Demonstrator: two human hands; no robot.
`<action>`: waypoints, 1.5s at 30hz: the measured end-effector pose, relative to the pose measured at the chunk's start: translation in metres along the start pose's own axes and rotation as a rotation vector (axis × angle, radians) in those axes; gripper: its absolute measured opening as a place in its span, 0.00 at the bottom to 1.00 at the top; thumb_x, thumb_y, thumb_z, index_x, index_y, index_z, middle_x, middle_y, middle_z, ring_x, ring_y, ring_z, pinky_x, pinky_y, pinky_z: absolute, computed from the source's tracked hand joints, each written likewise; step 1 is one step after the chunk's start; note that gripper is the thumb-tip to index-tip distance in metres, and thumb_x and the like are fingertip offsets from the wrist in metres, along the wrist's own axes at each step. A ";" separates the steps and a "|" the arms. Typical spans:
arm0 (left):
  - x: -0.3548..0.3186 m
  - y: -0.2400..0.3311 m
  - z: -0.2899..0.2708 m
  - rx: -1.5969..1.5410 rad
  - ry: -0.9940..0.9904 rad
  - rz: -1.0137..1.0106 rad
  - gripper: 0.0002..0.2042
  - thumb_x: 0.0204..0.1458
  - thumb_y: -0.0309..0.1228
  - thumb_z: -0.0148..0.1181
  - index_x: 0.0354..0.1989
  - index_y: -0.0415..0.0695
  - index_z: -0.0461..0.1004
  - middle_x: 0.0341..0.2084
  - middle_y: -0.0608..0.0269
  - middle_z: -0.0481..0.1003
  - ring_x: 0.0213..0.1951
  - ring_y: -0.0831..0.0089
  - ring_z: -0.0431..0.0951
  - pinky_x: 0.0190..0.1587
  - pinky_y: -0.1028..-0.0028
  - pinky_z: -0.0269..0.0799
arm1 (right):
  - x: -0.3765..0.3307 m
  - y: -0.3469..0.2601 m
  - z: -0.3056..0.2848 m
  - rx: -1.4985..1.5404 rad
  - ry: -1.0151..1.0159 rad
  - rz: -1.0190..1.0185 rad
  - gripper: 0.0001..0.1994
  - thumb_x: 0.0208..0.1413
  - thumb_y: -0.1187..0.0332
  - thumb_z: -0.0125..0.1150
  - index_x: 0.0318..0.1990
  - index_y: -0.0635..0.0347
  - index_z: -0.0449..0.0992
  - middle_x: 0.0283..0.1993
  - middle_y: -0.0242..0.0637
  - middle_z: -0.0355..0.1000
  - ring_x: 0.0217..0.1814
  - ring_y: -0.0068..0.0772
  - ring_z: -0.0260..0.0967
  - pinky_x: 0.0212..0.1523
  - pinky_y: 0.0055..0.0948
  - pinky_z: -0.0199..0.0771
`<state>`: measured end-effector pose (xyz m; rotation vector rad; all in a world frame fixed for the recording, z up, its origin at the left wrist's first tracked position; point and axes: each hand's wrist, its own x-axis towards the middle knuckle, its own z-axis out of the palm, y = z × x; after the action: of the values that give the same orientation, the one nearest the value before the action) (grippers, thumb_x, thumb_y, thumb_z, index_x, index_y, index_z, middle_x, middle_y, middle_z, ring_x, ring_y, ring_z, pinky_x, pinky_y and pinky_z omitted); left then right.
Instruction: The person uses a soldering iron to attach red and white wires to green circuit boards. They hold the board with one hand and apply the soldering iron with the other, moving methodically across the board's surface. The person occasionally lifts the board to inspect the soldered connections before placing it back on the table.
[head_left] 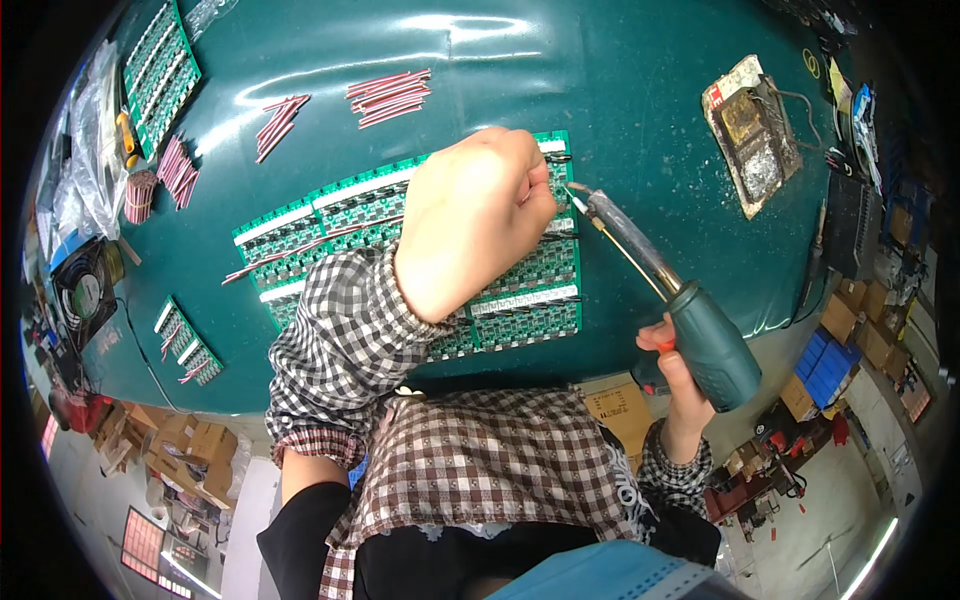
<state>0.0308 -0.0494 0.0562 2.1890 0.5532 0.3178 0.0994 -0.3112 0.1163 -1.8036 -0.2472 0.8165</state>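
The green circuit-board panel (520, 290) lies mid-counter (620, 120). The soldering iron (660, 300), gripped in the right hand (685, 385), touches the panel's upper right edge. The left hand (470, 215) is fisted there, perhaps pinching a wire. Red-white wire bundles (390, 97) lie beyond.

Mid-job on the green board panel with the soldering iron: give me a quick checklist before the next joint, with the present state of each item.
1. Soldering iron gripped in right hand: ok.
2. Iron tip at the upper right edge of the green board panel: ok.
3. Left hand rests fisted on the panel beside the tip, very close to it: not ok.
4. Wire end seated on its pad: cannot tell, hidden by the left hand.
5. Spare red and white wires on the table: ok.
6. Iron stand within reach at right: ok.
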 end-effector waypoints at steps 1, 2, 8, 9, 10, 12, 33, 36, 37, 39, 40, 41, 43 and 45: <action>0.000 0.000 0.000 -0.001 -0.002 -0.001 0.06 0.38 0.22 0.61 0.20 0.40 0.68 0.18 0.56 0.71 0.24 0.57 0.75 0.27 0.64 0.71 | 0.000 0.000 0.001 -0.008 0.016 -0.008 0.29 0.46 0.72 0.72 0.54 0.70 0.64 0.38 0.43 0.76 0.41 0.34 0.76 0.45 0.35 0.78; 0.000 0.000 0.000 -0.002 -0.004 -0.002 0.06 0.38 0.22 0.61 0.20 0.40 0.68 0.18 0.57 0.71 0.24 0.57 0.75 0.26 0.64 0.71 | 0.000 0.001 0.001 -0.008 0.024 -0.017 0.29 0.45 0.72 0.72 0.54 0.70 0.64 0.38 0.43 0.76 0.41 0.34 0.76 0.45 0.35 0.78; 0.001 -0.001 0.000 -0.002 -0.003 -0.007 0.06 0.37 0.22 0.61 0.20 0.41 0.69 0.18 0.57 0.71 0.24 0.57 0.75 0.27 0.64 0.71 | 0.001 0.007 -0.003 -0.104 0.001 -0.079 0.29 0.44 0.71 0.73 0.53 0.70 0.65 0.36 0.42 0.77 0.39 0.32 0.77 0.43 0.32 0.78; 0.001 -0.001 0.000 -0.005 0.000 -0.006 0.06 0.37 0.22 0.61 0.20 0.41 0.68 0.18 0.57 0.71 0.24 0.57 0.75 0.27 0.64 0.71 | 0.001 0.008 -0.003 -0.125 -0.004 -0.092 0.29 0.44 0.71 0.73 0.53 0.70 0.65 0.36 0.42 0.77 0.39 0.32 0.77 0.43 0.32 0.78; 0.001 -0.001 0.000 -0.008 0.002 -0.004 0.06 0.37 0.22 0.61 0.20 0.41 0.68 0.18 0.57 0.71 0.25 0.57 0.75 0.27 0.64 0.71 | 0.002 0.009 -0.004 -0.146 -0.009 -0.104 0.29 0.44 0.71 0.73 0.53 0.70 0.66 0.36 0.42 0.77 0.39 0.32 0.77 0.43 0.31 0.78; 0.001 -0.002 0.001 -0.011 0.002 -0.001 0.06 0.38 0.22 0.61 0.20 0.41 0.68 0.18 0.56 0.71 0.25 0.56 0.75 0.27 0.64 0.71 | 0.002 0.006 -0.001 -0.124 0.003 -0.089 0.28 0.44 0.71 0.74 0.52 0.70 0.66 0.36 0.42 0.77 0.38 0.31 0.77 0.42 0.31 0.78; 0.000 -0.002 0.001 -0.003 0.002 0.013 0.05 0.39 0.21 0.60 0.22 0.39 0.68 0.19 0.52 0.72 0.24 0.53 0.75 0.27 0.63 0.72 | 0.003 0.004 0.001 -0.192 0.007 -0.100 0.23 0.42 0.72 0.75 0.45 0.70 0.71 0.38 0.42 0.75 0.38 0.31 0.77 0.40 0.29 0.79; 0.000 -0.002 0.002 -0.009 0.004 0.008 0.05 0.38 0.21 0.60 0.22 0.39 0.69 0.20 0.52 0.72 0.24 0.54 0.75 0.27 0.63 0.72 | 0.003 0.003 0.003 -0.194 0.015 -0.105 0.23 0.42 0.72 0.75 0.45 0.70 0.72 0.39 0.41 0.75 0.37 0.32 0.77 0.39 0.28 0.79; 0.001 -0.002 0.002 -0.009 0.003 0.006 0.05 0.38 0.21 0.60 0.22 0.39 0.69 0.20 0.52 0.72 0.24 0.54 0.75 0.27 0.63 0.72 | 0.004 0.003 0.003 -0.199 0.014 -0.111 0.23 0.42 0.72 0.75 0.45 0.70 0.72 0.39 0.41 0.75 0.37 0.32 0.77 0.39 0.28 0.79; 0.000 -0.001 0.002 -0.001 0.005 0.006 0.05 0.38 0.21 0.60 0.22 0.39 0.69 0.20 0.52 0.72 0.24 0.54 0.75 0.27 0.63 0.72 | 0.005 0.003 0.001 -0.233 -0.013 -0.129 0.22 0.41 0.72 0.75 0.44 0.69 0.73 0.38 0.40 0.75 0.37 0.32 0.77 0.39 0.28 0.79; -0.001 -0.001 0.001 0.003 0.006 0.009 0.05 0.38 0.21 0.60 0.22 0.39 0.69 0.20 0.52 0.72 0.24 0.54 0.75 0.27 0.63 0.72 | 0.005 0.004 0.001 -0.249 -0.026 -0.139 0.22 0.41 0.72 0.75 0.44 0.69 0.73 0.37 0.40 0.75 0.37 0.32 0.77 0.38 0.28 0.79; 0.000 -0.001 0.001 0.004 0.006 0.012 0.05 0.38 0.21 0.60 0.22 0.39 0.69 0.20 0.52 0.72 0.24 0.53 0.75 0.27 0.63 0.72 | 0.005 0.004 0.001 -0.241 -0.019 -0.133 0.22 0.41 0.72 0.75 0.44 0.69 0.73 0.37 0.40 0.74 0.37 0.32 0.77 0.38 0.28 0.79; 0.000 -0.001 0.001 0.008 0.004 0.009 0.05 0.38 0.21 0.60 0.22 0.39 0.69 0.20 0.52 0.72 0.24 0.54 0.75 0.27 0.62 0.72 | 0.005 0.004 0.002 -0.223 -0.003 -0.121 0.21 0.41 0.71 0.75 0.43 0.69 0.74 0.35 0.39 0.74 0.37 0.32 0.77 0.38 0.28 0.79; 0.000 -0.001 0.002 0.007 0.004 0.010 0.05 0.38 0.21 0.60 0.22 0.39 0.69 0.20 0.52 0.72 0.24 0.54 0.75 0.27 0.62 0.72 | 0.006 0.003 0.001 -0.255 -0.024 -0.137 0.21 0.42 0.71 0.75 0.43 0.69 0.74 0.35 0.38 0.74 0.37 0.31 0.77 0.37 0.28 0.79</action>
<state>0.0313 -0.0497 0.0542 2.1993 0.5470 0.3263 0.1025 -0.3081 0.1105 -1.9897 -0.5045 0.7348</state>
